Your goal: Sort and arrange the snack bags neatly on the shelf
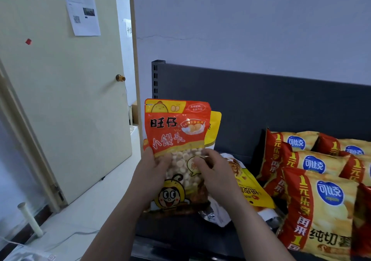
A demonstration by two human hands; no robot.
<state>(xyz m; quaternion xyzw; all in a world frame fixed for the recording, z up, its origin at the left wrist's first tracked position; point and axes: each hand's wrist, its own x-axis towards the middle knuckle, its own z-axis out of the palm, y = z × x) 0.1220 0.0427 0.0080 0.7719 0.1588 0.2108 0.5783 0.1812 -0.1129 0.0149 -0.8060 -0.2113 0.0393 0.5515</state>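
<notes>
Pale lilac wall (pixel 241 19) is seen behind everything; at far left a cream door (pixel 60 110) is swung open, with a printed notice (pixel 81 7) taped near its top, a small red sticker (pixel 28 41) below that and a brass knob (pixel 120 78) at its right edge. A white pipe stub (pixel 30 219) is seen low on the floor by the door. Right of the door, a dark grey shelf (pixel 261 104) is set against the wall. At the shelf's left end a red snack bag (pixel 176 136) is held upright, bottom edge down at the shelf board, clear window full of small round biscuits. Its left edge is gripped by the left hand (pixel 152 172), thumb laid on the front; its lower right part is grasped by the right hand (pixel 216 172), fingers curled over the front. A yellow bag (pixel 215 126) is stood just behind the red one, mostly hidden. A second yellow bag (pixel 251 188) is laid flat just right of the hands, partly over a silvery pack (pixel 216 217). Further right, orange-and-red chip bags (pixel 325 210) are laid overlapping in rows, running off the right edge of view.
</notes>
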